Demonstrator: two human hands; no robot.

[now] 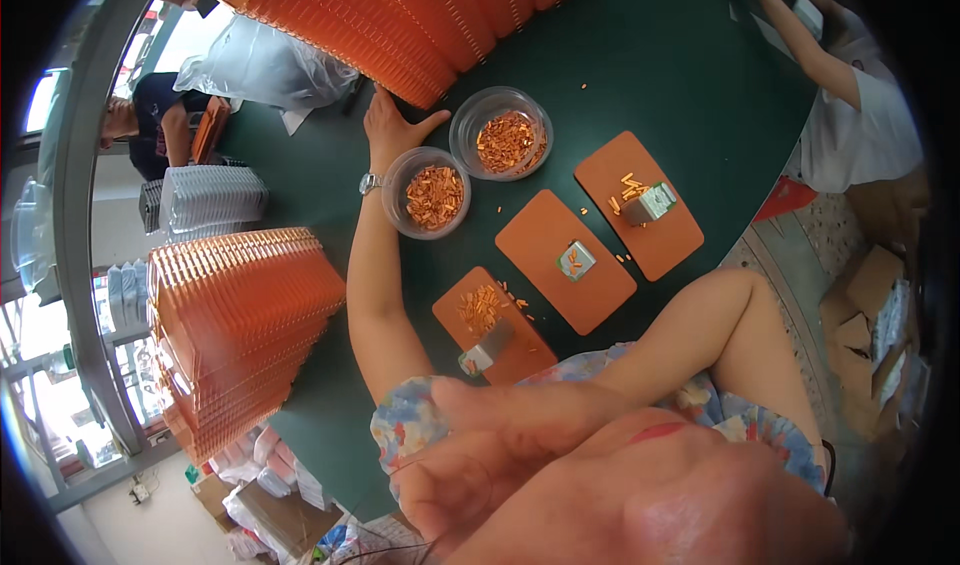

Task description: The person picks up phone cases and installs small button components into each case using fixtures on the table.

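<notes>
My left hand (393, 127) lies flat with fingers spread on the green table (660, 55), its fingertips at the foot of a slanting stack of orange trays (400, 15). A watch sits on that wrist. Just right of it stand two clear bowls of small orange pieces, one near (435, 197) and one farther (508, 143). My right hand (500, 445) is blurred and very close to the camera, fingers curled; what it holds is not visible. Three orange mats (565, 235) lie in a row, each bearing a small metal block (577, 260) and scattered orange pieces.
A second tall stack of orange trays (240, 315) stands at the left, with a stack of clear trays (210, 197) and a plastic bag (265, 65) behind it. One person (850, 105) works at the far right, another (150, 115) at the far left. Cardboard boxes (870, 305) sit on the floor.
</notes>
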